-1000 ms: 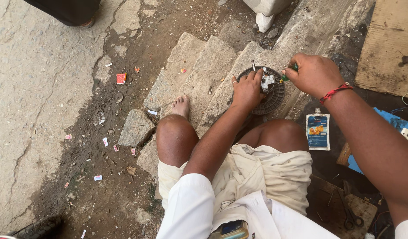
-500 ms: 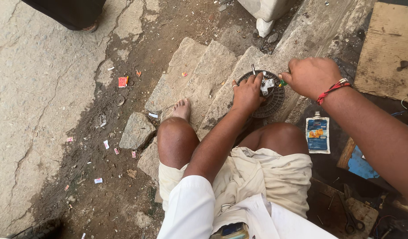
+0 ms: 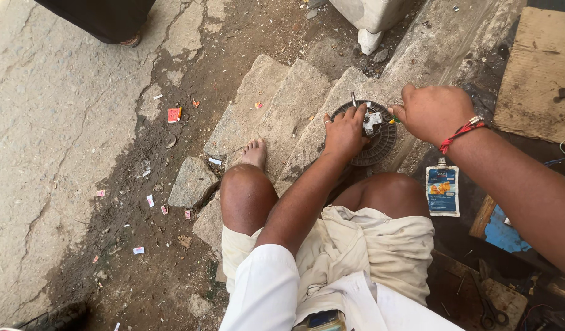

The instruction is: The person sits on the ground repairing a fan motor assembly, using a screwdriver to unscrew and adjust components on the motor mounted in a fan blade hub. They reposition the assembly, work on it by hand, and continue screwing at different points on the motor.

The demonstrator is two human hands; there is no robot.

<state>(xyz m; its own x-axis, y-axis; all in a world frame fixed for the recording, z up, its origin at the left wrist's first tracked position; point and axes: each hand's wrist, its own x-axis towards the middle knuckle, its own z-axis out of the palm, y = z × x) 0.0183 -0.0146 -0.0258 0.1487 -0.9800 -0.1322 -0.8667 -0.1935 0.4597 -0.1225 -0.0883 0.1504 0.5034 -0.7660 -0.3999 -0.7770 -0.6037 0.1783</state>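
Beneath the left hand's fingers (image 3: 347, 125) the near half of the round dark grille (image 3: 380, 144) is hidden, whatever the right hand (image 3: 432, 113) pinches beyond its fingertips is too small to tell, and its forearm leaves the frame.

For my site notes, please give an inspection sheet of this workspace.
Surface: stone slabs on dirt ground.
Job's things: round black disc with a small grey part on top.
Clutter: paper scraps, sachet, scissors.
Grippers: left hand rests on the disc; right hand pinches something small at its rim.
Cables: thin wires, far right.
Surroundings: wooden board, bare foot, another person's shoe.
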